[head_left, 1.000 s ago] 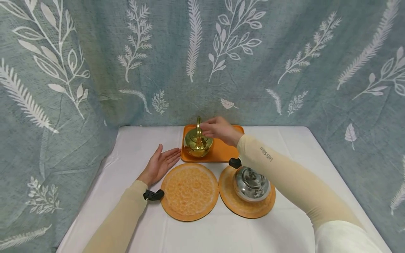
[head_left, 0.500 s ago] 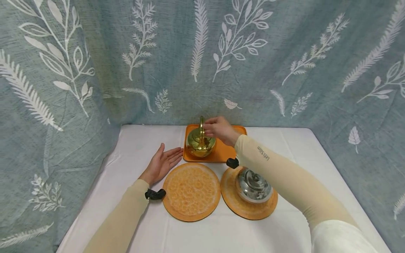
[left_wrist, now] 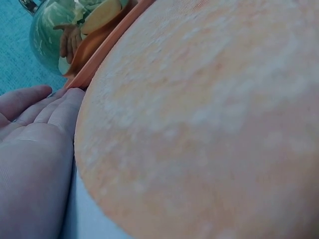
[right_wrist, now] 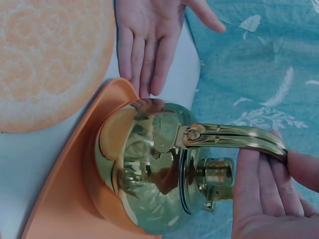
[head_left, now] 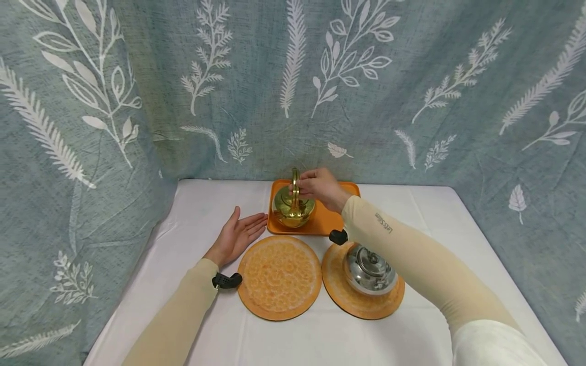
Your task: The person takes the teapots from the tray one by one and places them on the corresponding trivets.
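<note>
Your right hand [head_left: 320, 188] gripped the handle [right_wrist: 224, 137] of the gold kettle [head_left: 293, 211], which stood upright on the left part of the orange tray [head_left: 329, 221]; your left hand [head_left: 238, 236] held its fingers straight, fingertips at the tray's edge. Nearer you on the table [head_left: 274, 345] lay the left round mat [head_left: 279, 277] and, just beside it, the right round mat [head_left: 335, 290]; the latter bore a lidded silver pot [head_left: 366, 272].

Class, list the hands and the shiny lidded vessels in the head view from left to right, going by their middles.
Left hand → golden kettle → right hand → silver lidded pot.
</note>
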